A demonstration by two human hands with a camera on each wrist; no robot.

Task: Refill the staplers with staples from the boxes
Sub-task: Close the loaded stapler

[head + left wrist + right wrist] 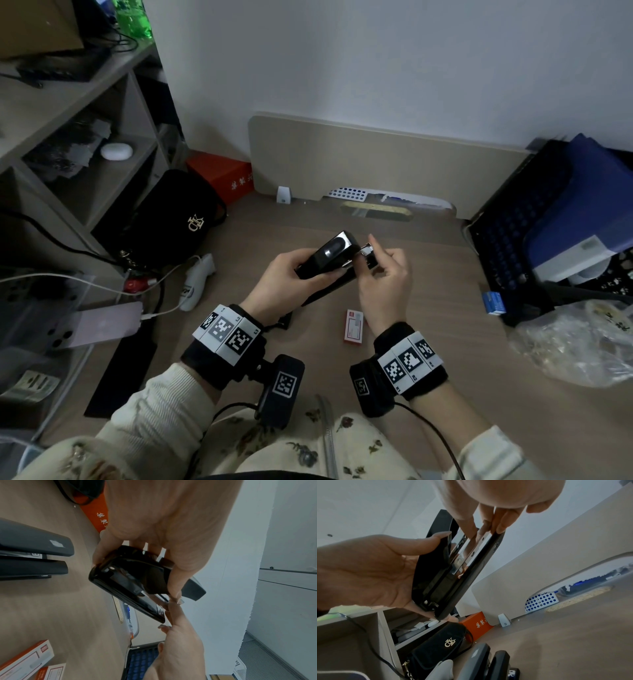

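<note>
Black stapler [329, 263] held up above the desk [445, 308], lid hinged open, left hand [284, 281] wrapped round its body. Right hand [387, 277] at the front end, fingertips [500, 527] pinching the metal staple channel [467, 549]; possibly a strip of staples between them, too blurred to tell. Red-and-white staple box [354, 325] flat on the desk below. Two more staplers [32, 559] lying close by.

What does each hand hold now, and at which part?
The left hand grips the black stapler around its rear body. The right hand pinches the metal staple tray at its front end.
</note>
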